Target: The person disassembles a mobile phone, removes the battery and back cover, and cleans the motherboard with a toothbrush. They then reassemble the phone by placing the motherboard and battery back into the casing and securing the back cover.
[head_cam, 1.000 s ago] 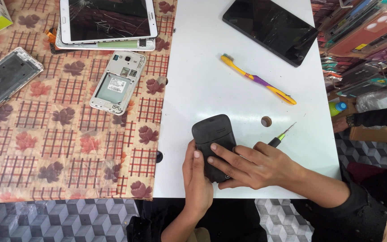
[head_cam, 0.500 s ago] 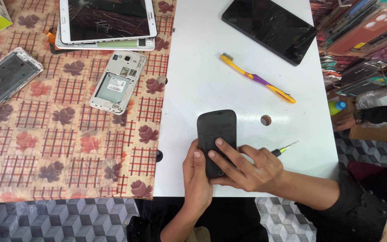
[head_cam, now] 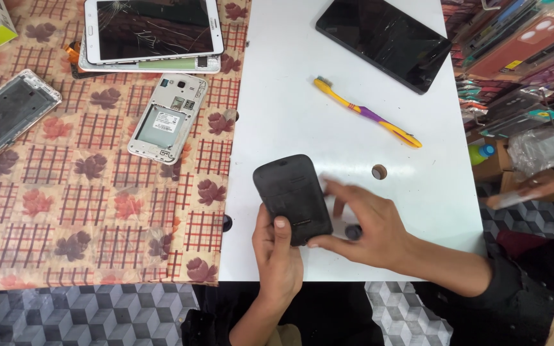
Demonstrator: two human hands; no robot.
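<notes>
Left hand [head_cam: 278, 253] gripping dark phone [head_cam: 293, 197], right hand [head_cam: 370, 224] half-curled, blurred beside it

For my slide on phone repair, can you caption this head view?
Both hands, left and right, grip a dark phone on a white table beside a yellow toothbrush.

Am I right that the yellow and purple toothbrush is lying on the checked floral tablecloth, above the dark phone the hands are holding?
Not quite. In the head view, the toothbrush lies on the white tabletop, not the checked tablecloth. It is above the dark phone, held by the left hand and right hand.
</notes>
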